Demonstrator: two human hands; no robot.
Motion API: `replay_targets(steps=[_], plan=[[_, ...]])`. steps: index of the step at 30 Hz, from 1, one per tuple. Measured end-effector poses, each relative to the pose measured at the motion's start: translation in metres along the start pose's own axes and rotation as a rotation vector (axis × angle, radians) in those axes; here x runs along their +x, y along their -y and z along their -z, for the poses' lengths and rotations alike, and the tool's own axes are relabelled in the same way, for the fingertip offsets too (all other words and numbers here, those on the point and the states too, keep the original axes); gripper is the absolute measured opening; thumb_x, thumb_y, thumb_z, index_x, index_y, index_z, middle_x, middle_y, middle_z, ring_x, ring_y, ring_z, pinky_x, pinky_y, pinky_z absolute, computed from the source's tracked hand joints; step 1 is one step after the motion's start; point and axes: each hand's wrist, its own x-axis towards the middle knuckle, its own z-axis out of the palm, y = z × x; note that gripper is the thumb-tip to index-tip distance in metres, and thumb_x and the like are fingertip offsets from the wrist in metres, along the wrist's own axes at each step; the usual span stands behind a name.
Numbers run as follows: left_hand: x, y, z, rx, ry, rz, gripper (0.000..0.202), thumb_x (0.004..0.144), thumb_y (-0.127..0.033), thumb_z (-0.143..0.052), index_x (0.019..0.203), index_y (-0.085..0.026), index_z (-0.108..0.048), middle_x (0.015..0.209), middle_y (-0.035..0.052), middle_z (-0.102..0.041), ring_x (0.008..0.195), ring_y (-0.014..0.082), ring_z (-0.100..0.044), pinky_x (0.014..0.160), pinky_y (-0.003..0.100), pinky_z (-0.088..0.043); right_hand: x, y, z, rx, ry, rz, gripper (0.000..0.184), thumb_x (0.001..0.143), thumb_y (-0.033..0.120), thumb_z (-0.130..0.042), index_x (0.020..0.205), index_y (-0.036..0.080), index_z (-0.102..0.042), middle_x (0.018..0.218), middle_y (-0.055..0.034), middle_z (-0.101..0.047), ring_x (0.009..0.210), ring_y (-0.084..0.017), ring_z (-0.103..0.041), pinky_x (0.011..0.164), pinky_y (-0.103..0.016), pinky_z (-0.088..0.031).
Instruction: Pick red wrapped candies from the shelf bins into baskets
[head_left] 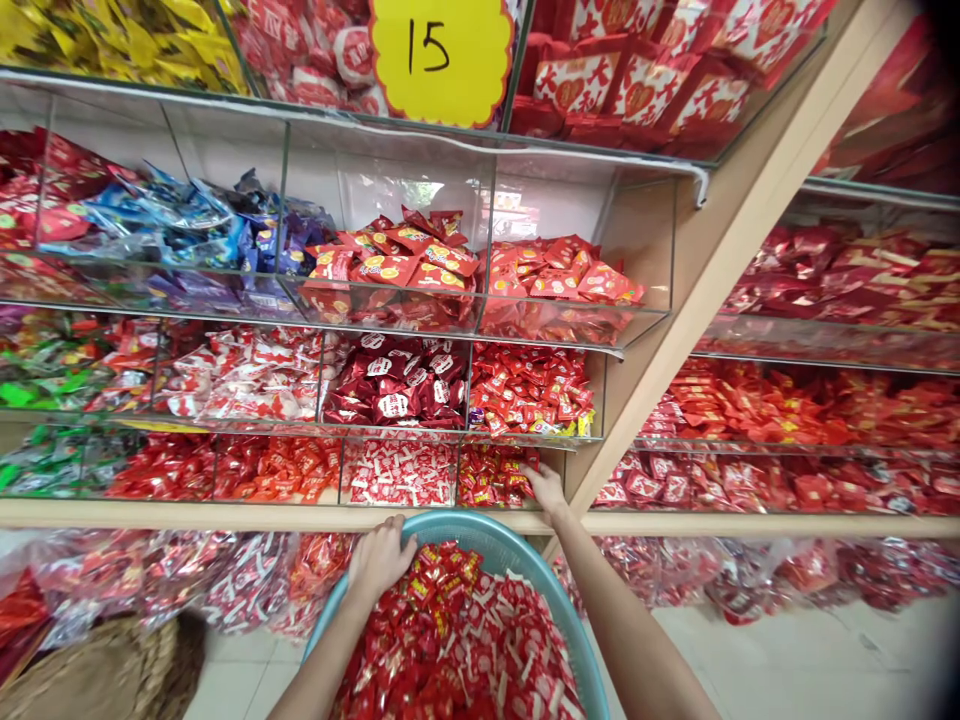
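Candies, glossy-wrapped, fill a round basin — left fingers clasp its rim; right fingers bend into sweets beyond it, hold unclear.

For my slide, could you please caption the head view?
Left hand on round teal plastic basin of red-wrapped candies, right hand at shelved red sweets.

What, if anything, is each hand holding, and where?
Left hand: the teal basin, by its rim. Right hand: at the red candies; hold unclear.
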Motion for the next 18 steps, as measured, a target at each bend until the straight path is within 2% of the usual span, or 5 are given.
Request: replay_targets(steps=[3, 7, 12, 18], plan=[[0.000, 0.001, -0.001, 0.003, 0.000, -0.020, 0.043, 0.086, -0.043, -0.026, 0.111, -0.016, -0.049, 0.102, 0.0124, -0.063, 0.085, 0.0226, -0.063, 0.071, 0.033, -0.045, -0.008, 0.009, 0.000, 0.086, 0.011, -0.046, 0.036, 0.051, 0.041, -0.067, 0.075, 0.015, -0.059, 0.067, -0.0014, -0.062, 0.065, -0.014, -0.055, 0.060, -0.025, -0.042], [0.000, 0.002, -0.001, -0.004, -0.018, -0.021, 0.042, 0.086, -0.043, -0.026, 0.108, -0.016, -0.050, 0.101, 0.0121, -0.064, 0.086, 0.0228, -0.063, 0.071, 0.033, -0.045, -0.026, 0.020, -0.003, 0.190, 0.044, -0.129, 0.034, 0.056, 0.044, -0.067, 0.075, 0.019, -0.054, 0.059, 0.0043, -0.054, 0.044, -0.008, -0.044, 0.045, -0.023, -0.036], [0.000, 0.000, -0.001, -0.014, -0.014, -0.006, 0.040, 0.085, -0.043, -0.027, 0.106, -0.017, -0.049, 0.097, 0.0107, -0.065, 0.081, 0.0227, -0.063, 0.067, 0.032, -0.045, -0.073, 0.024, -0.015, 0.585, 0.263, -0.389, 0.031, 0.055, 0.031, -0.075, 0.075, 0.021, -0.053, 0.054, 0.0076, -0.048, 0.043, -0.006, -0.041, 0.040, -0.019, -0.030], [0.000, 0.000, -0.001, -0.017, -0.003, 0.003, 0.038, 0.084, -0.042, -0.029, 0.105, -0.017, -0.050, 0.097, 0.0111, -0.065, 0.085, 0.0226, -0.063, 0.071, 0.033, -0.044, -0.129, 0.001, -0.038, 0.775, 0.521, -0.681, 0.025, 0.061, 0.024, -0.073, 0.063, 0.018, -0.048, 0.049, 0.0085, -0.042, 0.039, -0.002, -0.031, 0.039, -0.015, -0.024]])
